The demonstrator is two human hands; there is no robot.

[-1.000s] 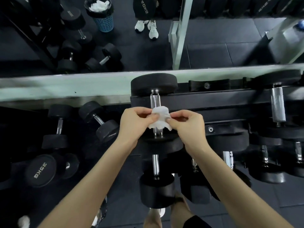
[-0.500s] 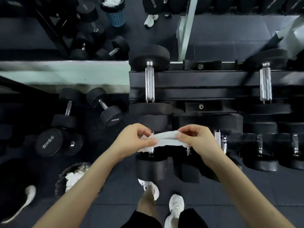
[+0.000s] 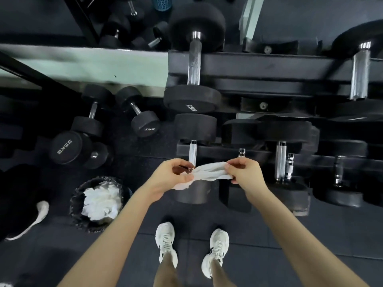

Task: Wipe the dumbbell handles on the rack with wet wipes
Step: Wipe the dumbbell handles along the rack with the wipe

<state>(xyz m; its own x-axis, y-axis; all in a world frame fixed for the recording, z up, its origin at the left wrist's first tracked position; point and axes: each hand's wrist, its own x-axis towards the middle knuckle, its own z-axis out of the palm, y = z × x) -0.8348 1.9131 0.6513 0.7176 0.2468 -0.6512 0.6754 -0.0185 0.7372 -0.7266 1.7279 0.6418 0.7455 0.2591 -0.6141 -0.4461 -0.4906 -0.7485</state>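
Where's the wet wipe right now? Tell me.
In the head view, the wet wipe is stretched between the left hand and right hand, in front of the lower rack's leftmost dumbbell handle.

left grip (image 3: 170,177) pinching one end of wet wipe (image 3: 209,172) | right grip (image 3: 246,172) pinching other end, wipe stretching between them | wipe crossing near end of dumbbell handle (image 3: 192,153) on rack (image 3: 269,65) | basket (image 3: 75,195) holding crumpled white wipes, sitting on floor at left
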